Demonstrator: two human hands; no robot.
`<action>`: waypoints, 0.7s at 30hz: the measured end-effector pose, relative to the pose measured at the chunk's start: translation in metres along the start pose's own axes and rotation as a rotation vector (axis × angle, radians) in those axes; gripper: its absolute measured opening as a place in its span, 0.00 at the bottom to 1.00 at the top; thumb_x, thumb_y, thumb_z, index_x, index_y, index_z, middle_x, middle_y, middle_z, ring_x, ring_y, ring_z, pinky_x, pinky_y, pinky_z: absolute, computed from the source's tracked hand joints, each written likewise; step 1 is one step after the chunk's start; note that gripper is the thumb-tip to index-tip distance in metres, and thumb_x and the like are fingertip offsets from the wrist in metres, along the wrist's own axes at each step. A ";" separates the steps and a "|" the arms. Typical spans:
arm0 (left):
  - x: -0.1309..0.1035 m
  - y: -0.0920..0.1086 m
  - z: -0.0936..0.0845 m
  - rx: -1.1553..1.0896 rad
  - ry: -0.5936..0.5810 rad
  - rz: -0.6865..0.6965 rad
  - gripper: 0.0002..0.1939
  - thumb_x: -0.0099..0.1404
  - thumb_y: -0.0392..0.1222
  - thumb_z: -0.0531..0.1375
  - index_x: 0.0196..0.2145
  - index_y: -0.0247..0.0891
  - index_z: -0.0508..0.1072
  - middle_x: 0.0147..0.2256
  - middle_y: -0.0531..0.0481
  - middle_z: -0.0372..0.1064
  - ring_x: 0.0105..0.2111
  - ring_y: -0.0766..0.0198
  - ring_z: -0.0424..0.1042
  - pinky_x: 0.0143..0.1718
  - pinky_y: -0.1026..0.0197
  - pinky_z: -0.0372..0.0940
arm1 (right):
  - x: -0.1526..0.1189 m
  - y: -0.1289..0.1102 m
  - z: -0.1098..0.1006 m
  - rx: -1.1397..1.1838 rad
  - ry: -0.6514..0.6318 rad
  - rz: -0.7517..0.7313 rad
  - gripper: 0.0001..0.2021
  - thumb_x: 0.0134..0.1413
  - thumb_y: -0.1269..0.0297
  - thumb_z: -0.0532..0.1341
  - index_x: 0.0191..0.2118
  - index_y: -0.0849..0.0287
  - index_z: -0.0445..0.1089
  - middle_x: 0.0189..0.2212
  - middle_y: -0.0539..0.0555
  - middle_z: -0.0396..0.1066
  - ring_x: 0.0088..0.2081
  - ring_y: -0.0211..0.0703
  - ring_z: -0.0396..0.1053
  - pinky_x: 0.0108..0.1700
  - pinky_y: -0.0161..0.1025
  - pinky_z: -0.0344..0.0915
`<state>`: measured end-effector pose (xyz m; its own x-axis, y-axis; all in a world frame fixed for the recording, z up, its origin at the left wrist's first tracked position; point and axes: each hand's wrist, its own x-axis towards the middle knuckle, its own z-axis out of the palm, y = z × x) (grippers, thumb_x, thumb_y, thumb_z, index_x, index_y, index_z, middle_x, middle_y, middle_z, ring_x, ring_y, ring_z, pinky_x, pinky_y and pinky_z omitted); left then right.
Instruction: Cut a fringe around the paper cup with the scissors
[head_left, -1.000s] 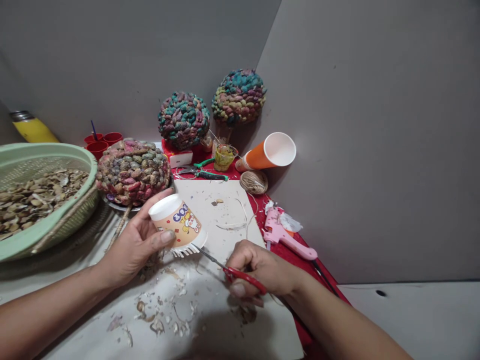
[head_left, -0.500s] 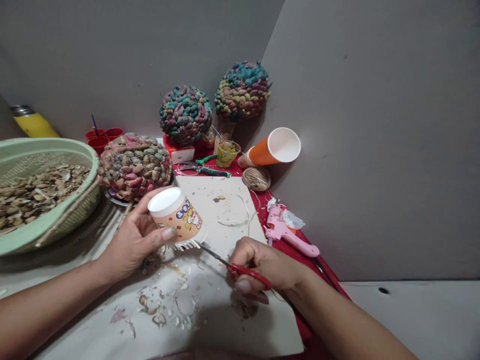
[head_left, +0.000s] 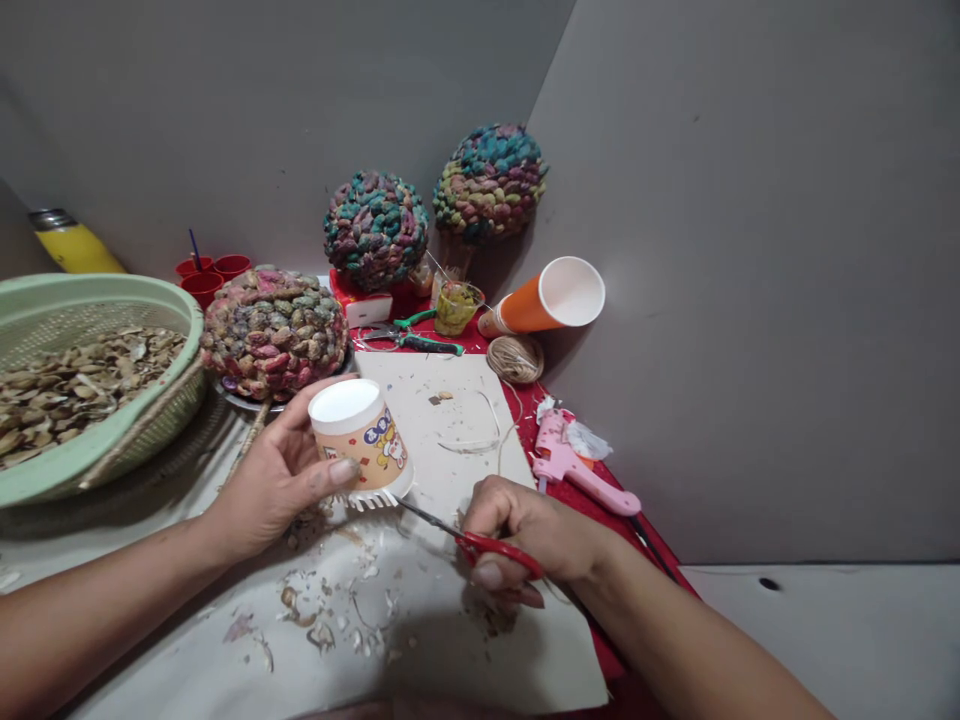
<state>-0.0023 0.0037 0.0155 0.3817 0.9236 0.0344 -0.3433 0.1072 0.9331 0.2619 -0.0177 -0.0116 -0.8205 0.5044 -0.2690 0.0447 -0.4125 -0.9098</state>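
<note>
My left hand [head_left: 289,470] is wrapped round a paper cup [head_left: 364,440], its thumb across the printed front. The cup is tilted, its white end upward, with orange-brown sides showing a cartoon rabbit. Along its lower edge runs a fringe of short white cut strips. Red-handled scissors [head_left: 480,543] sit in my closed right hand [head_left: 525,535]. Their dark blades meet the lower right edge of the cup, at the end of the fringe. Under both hands lies a pale board [head_left: 540,640] strewn with shell scraps.
A green basket [head_left: 176,300] of shells stands left, beside a ball covered in coloured shells [head_left: 277,335]. Behind are two more such balls, pliers [head_left: 427,343], a small plastic cup [head_left: 456,305], twine [head_left: 516,358] and a stack of orange cups [head_left: 525,305]. A pink glue gun [head_left: 577,470] lies right.
The paper cup in my left hand has shifted slightly right and turned a little more upright. The scissors stay at its lower edge, my right hand almost still.
</note>
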 end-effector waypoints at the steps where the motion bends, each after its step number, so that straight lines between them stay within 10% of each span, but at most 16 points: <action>1: 0.000 0.000 0.000 -0.005 -0.001 -0.004 0.30 0.57 0.40 0.71 0.57 0.45 0.70 0.53 0.43 0.75 0.53 0.47 0.75 0.52 0.51 0.72 | 0.000 0.000 0.000 -0.011 -0.001 0.015 0.28 0.44 0.46 0.72 0.15 0.64 0.63 0.08 0.43 0.56 0.10 0.27 0.53 0.12 0.25 0.51; 6: 0.002 0.002 0.004 -0.079 0.035 -0.103 0.30 0.56 0.45 0.71 0.55 0.42 0.71 0.48 0.40 0.78 0.47 0.46 0.78 0.48 0.49 0.73 | -0.006 -0.002 0.002 -0.201 0.018 0.008 0.30 0.44 0.39 0.69 0.16 0.62 0.62 0.10 0.44 0.57 0.12 0.28 0.53 0.14 0.27 0.49; 13: 0.007 0.003 0.004 -0.141 0.049 -0.164 0.22 0.59 0.44 0.69 0.50 0.40 0.75 0.44 0.43 0.80 0.43 0.52 0.80 0.45 0.57 0.73 | -0.011 -0.017 0.016 -1.063 0.427 -0.428 0.18 0.54 0.64 0.61 0.18 0.60 0.57 0.15 0.44 0.52 0.19 0.31 0.48 0.24 0.33 0.45; 21: 0.008 0.001 0.006 -0.105 0.057 -0.198 0.18 0.59 0.44 0.69 0.47 0.39 0.77 0.42 0.43 0.81 0.37 0.57 0.80 0.39 0.61 0.72 | -0.005 -0.014 0.019 -1.453 0.542 -0.474 0.17 0.57 0.64 0.57 0.18 0.59 0.61 0.15 0.46 0.59 0.19 0.34 0.49 0.27 0.37 0.44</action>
<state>0.0053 0.0091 0.0189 0.4023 0.8998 -0.1689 -0.3551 0.3234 0.8771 0.2541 -0.0288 0.0085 -0.6444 0.6944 0.3204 0.5896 0.7179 -0.3700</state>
